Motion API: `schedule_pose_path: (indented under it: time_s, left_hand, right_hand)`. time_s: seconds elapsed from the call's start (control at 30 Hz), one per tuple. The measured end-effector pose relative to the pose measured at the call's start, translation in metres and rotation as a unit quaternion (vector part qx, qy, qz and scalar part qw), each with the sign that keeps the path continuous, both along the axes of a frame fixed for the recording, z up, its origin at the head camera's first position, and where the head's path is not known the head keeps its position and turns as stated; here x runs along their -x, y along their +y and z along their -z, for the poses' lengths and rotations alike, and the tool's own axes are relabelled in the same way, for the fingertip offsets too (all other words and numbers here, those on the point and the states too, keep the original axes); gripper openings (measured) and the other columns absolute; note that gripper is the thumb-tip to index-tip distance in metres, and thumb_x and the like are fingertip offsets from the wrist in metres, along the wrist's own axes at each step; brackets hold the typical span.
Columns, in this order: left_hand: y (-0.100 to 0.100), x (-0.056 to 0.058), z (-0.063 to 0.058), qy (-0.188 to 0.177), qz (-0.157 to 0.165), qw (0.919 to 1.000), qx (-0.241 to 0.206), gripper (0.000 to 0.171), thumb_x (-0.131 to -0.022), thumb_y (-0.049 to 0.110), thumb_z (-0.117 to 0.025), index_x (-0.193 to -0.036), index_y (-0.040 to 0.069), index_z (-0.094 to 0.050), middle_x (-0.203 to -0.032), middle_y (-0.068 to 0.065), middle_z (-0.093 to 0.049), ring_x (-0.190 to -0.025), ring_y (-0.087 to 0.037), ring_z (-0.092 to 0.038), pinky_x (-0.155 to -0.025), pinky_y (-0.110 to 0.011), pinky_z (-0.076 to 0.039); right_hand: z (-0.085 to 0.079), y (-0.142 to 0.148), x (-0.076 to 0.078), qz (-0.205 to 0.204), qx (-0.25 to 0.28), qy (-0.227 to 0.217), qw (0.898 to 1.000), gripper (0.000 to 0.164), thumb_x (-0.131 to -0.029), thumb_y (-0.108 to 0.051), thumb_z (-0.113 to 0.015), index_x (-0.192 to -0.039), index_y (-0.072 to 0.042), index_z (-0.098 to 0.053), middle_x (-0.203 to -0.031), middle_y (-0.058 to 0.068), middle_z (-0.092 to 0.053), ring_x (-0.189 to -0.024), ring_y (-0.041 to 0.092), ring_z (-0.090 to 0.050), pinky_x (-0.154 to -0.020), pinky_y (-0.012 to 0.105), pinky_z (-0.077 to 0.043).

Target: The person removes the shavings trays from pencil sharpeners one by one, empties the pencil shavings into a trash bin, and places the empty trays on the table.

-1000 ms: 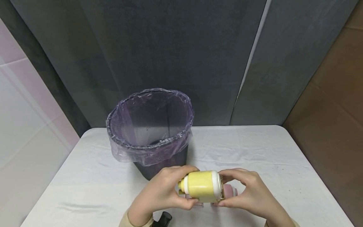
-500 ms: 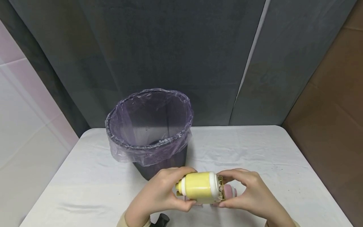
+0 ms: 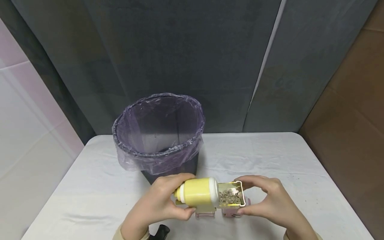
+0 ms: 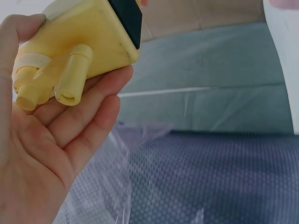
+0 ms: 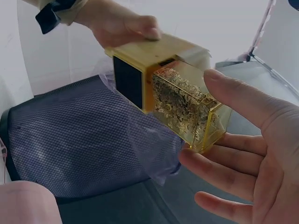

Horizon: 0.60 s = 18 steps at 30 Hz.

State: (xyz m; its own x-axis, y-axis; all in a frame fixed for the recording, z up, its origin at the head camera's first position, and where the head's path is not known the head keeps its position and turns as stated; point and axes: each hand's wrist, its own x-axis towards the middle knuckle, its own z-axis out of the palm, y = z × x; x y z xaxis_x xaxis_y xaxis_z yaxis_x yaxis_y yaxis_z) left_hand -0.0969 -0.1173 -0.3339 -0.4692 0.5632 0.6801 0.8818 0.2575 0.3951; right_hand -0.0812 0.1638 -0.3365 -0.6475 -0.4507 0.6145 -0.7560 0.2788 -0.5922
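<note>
A yellow pencil sharpener (image 3: 196, 192) shaped like a small train engine lies sideways in my left hand (image 3: 163, 201), gripped between thumb and fingers. In the left wrist view its chimney-like stubs (image 4: 74, 74) face the palm. From its other end sticks out a clear yellow-edged drawer (image 3: 230, 196) filled with pencil shavings (image 5: 180, 100). My right hand (image 3: 270, 201) pinches the drawer's outer end between thumb and fingers. Under and behind them, a pink object (image 3: 231, 212) with a clear part stands on the table, largely covered by the sharpener and the right hand.
A dark mesh waste bin (image 3: 168, 173) with a translucent purple liner (image 3: 135, 163) stands just beyond the left hand. White cloth covers the table (image 3: 279, 156). Grey panels (image 3: 186, 50) rise at the back, a brown one (image 3: 354, 100) at the right.
The left hand has moved left with the sharpener, while the right hand has shifted slightly right. Between them the drawer has slid out, showing its shavings.
</note>
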Motion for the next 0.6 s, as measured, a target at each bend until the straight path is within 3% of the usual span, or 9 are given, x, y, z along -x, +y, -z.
schedule_pose_path:
  time_s: [0.2,0.6]
  left_hand:
    - [-0.012,-0.003,0.001,-0.023,-0.01,0.9996,0.012,0.059,-0.054,0.015,-0.077,-0.108,0.008,-0.056,-0.093,0.004,-0.061,-0.072,-0.002,-0.052,-0.065,-0.013,-0.044]
    - [-0.031,-0.01,0.017,-0.059,-0.051,0.9965,0.032,0.059,-0.056,0.015,-0.078,-0.11,0.012,-0.055,-0.094,0.007,-0.06,-0.072,-0.003,-0.052,-0.067,-0.012,-0.043]
  right_hand:
    - [-0.016,-0.005,-0.005,-0.007,0.007,0.0,1.0,0.06,-0.048,-0.007,-0.085,-0.103,-0.001,-0.062,-0.09,0.005,-0.067,-0.076,0.014,-0.062,-0.078,0.018,-0.04]
    - [-0.016,-0.005,-0.005,-0.007,0.008,-0.014,1.0,0.057,-0.053,-0.012,-0.085,-0.104,-0.001,-0.061,-0.091,0.004,-0.067,-0.078,0.015,-0.063,-0.078,0.02,-0.041]
